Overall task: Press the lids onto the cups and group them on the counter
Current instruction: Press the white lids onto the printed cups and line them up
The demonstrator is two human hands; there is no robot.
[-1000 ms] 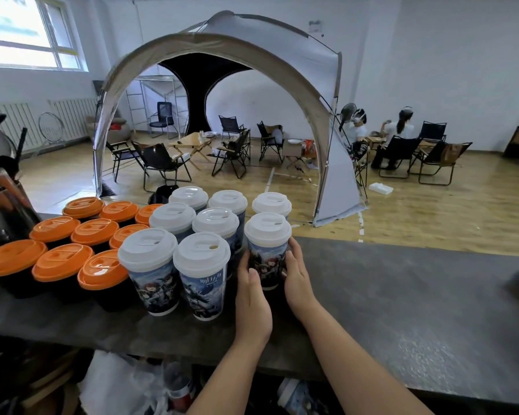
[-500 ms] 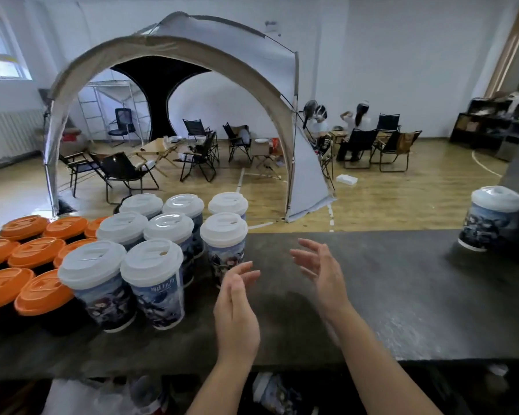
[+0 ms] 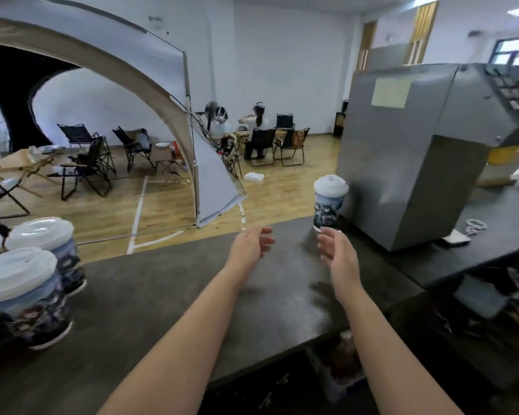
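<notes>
Both arms reach out over the dark table (image 3: 174, 298). The left hand (image 3: 250, 245) and the right hand (image 3: 336, 251) are held in the air with a gap between them. The fingers are loose and a little bent, and they hold nothing. The palms face each other.

Just past the right hand stands one cup (image 3: 328, 205) with a white lid (image 3: 330, 184) on top. It has a blue and dark picture on its side. It stands near the far edge of the table, just beside a big grey machine (image 3: 408, 151) on the right. The hands are near this cup but not touching it.

At the left edge more cups with white lids stand close together in a group (image 3: 33, 274). They are well apart from the lone cup. The picture is a bit blurry there.

Beyond the table is a wooden floor (image 3: 168, 202), a big grey tent (image 3: 204, 175) and black folding chairs (image 3: 87, 166). People sit far away at the back.
</notes>
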